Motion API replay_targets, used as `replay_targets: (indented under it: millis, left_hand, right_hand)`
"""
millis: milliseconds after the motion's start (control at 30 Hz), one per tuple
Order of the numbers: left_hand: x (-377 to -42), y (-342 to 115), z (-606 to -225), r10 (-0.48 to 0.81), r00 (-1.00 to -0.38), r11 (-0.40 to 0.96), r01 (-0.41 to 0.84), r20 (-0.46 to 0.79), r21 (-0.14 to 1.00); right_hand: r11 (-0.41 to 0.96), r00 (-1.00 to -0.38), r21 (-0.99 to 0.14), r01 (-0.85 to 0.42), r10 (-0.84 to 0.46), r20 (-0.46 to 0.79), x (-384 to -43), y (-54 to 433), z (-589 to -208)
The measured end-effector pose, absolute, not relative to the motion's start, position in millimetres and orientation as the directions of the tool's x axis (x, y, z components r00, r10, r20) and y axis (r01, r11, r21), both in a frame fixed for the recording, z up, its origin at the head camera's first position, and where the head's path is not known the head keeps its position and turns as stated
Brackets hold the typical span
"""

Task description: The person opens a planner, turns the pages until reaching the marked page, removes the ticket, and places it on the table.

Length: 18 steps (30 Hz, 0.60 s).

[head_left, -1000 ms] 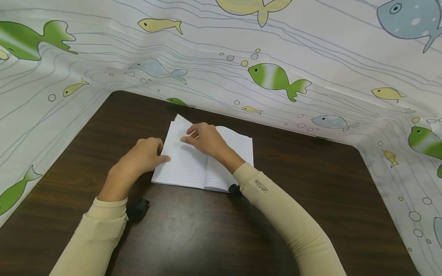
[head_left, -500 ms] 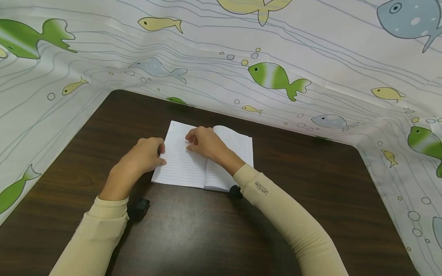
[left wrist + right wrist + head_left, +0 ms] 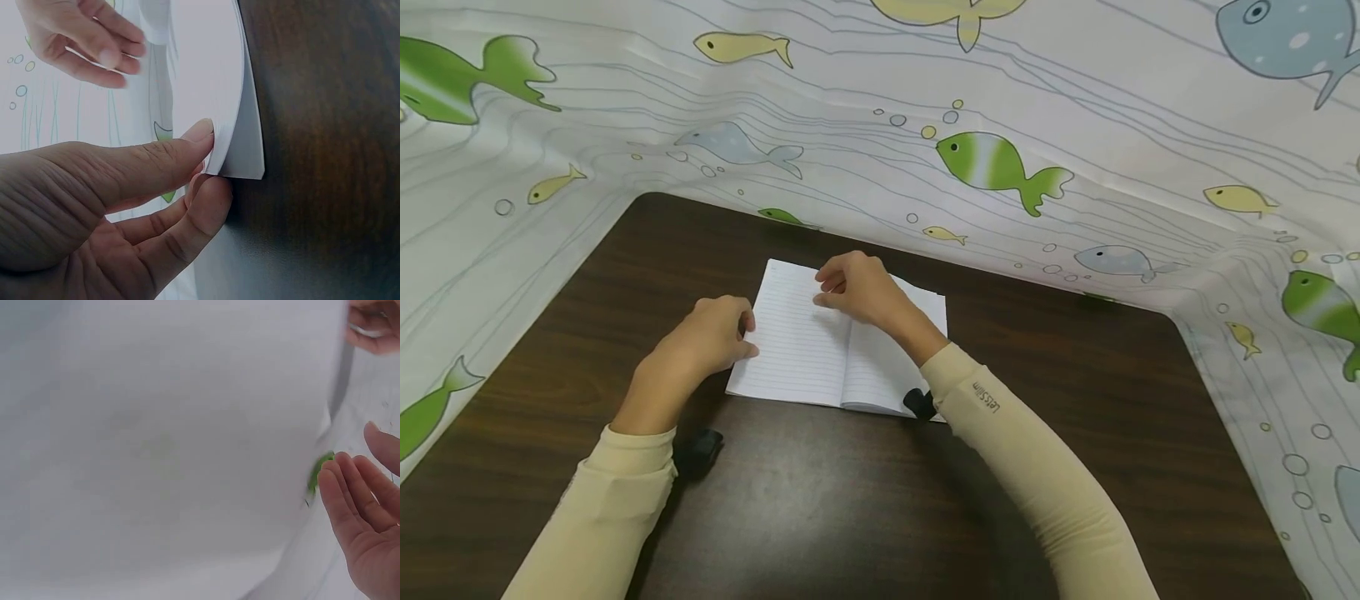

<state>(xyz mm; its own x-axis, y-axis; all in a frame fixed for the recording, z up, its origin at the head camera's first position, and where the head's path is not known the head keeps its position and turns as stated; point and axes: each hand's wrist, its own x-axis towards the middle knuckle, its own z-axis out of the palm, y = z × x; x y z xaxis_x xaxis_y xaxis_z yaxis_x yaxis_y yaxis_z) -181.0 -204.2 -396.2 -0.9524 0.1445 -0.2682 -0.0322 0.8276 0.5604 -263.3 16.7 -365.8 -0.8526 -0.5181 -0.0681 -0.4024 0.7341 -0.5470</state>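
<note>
A lined notebook (image 3: 793, 358) lies spread on the dark table, its visible pages bare of writing. My left hand (image 3: 718, 333) is at its left edge. In the left wrist view, the thumb and a finger pinch a bunch of pages (image 3: 203, 69) at the edge, while a stiffer white sheet (image 3: 247, 153) underneath stands apart from them. Over the upper middle of the notebook hovers my right hand (image 3: 865, 292), fingers loosely bent and holding nothing. Its forearm covers part of the right page. In the right wrist view, a blurred page (image 3: 175, 437) fills most of the picture beside that hand.
The brown wooden table (image 3: 820, 500) has a white fish-patterned sheet (image 3: 865, 183) rising along its back and sides. Black wrist devices show under the left wrist (image 3: 700, 454) and the right wrist (image 3: 919, 403).
The page corner sticking up at the notebook's upper left has come down flat. My right hand has moved rightward off the left page. The left hand has shifted slightly off the page, staying at the edge.
</note>
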Motion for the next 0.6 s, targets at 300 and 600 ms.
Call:
replay_targets:
  millis: [300, 600]
  left_hand:
    - [-180, -205, -395, 0.149, -0.951, 0.826, -0.032, -0.272, 0.563]
    - [-180, -205, -394, 0.145, -0.947, 0.824, -0.046, -0.288, 0.564]
  right_hand:
    - [0.767, -0.897, -0.571, -0.292, -0.426, -0.114, -277, 45, -345]
    - [0.784, -0.914, -0.58, -0.222, -0.375, -0.157, -285, 63, -338]
